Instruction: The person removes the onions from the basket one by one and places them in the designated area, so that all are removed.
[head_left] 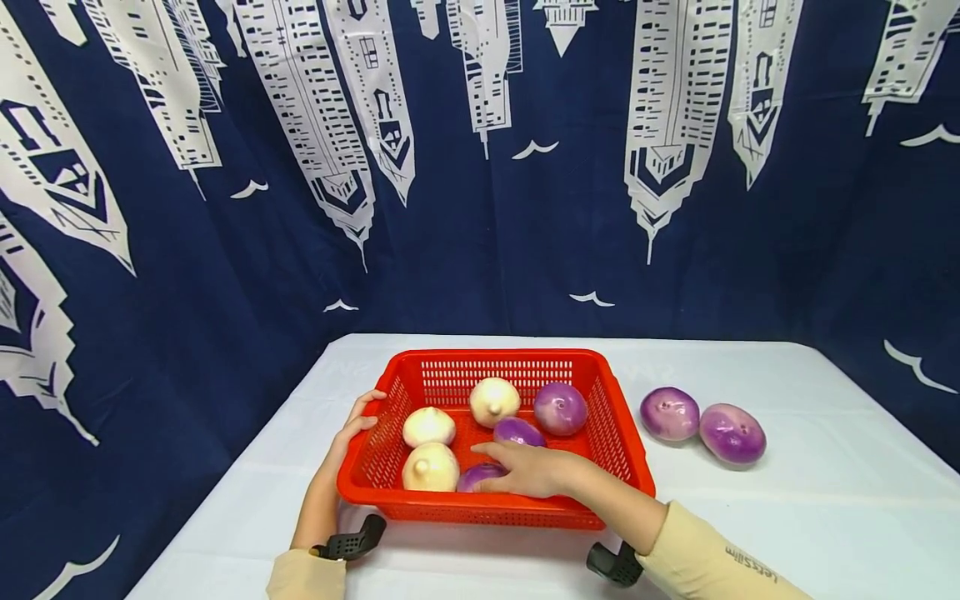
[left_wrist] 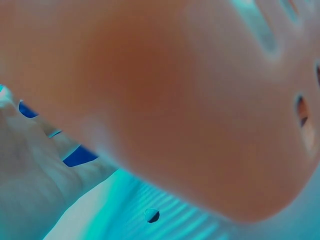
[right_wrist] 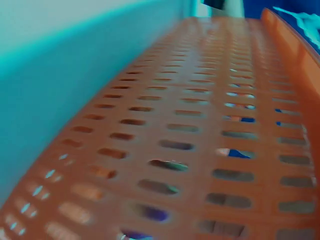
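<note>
A red plastic basket (head_left: 495,510) with slotted walls sits before me on the table. My left hand (head_left: 347,442) holds its left rim, fingertips bent over the edge; in the left wrist view that hand (left_wrist: 35,165) lies against the wall. Inside the basket, my right hand (head_left: 532,468) reaches over the front rim, with fingers and thumb around a purple onion-like vegetable (head_left: 474,477), partly hidden. Another purple one (head_left: 517,431) lies just behind the hand, and a third (head_left: 561,408) at the back right. Cream-coloured ones (head_left: 429,427) (head_left: 431,468) (head_left: 495,402) lie at left and back.
Two purple-and-white onion-like vegetables (head_left: 670,414) (head_left: 732,434) lie side by side on the white tabletop (head_left: 795,517), right of the basket. A dark blue cloth (head_left: 495,250) with white building prints hangs behind the table. The basket's slotted wall (right_wrist: 175,130) fills much of the right wrist view.
</note>
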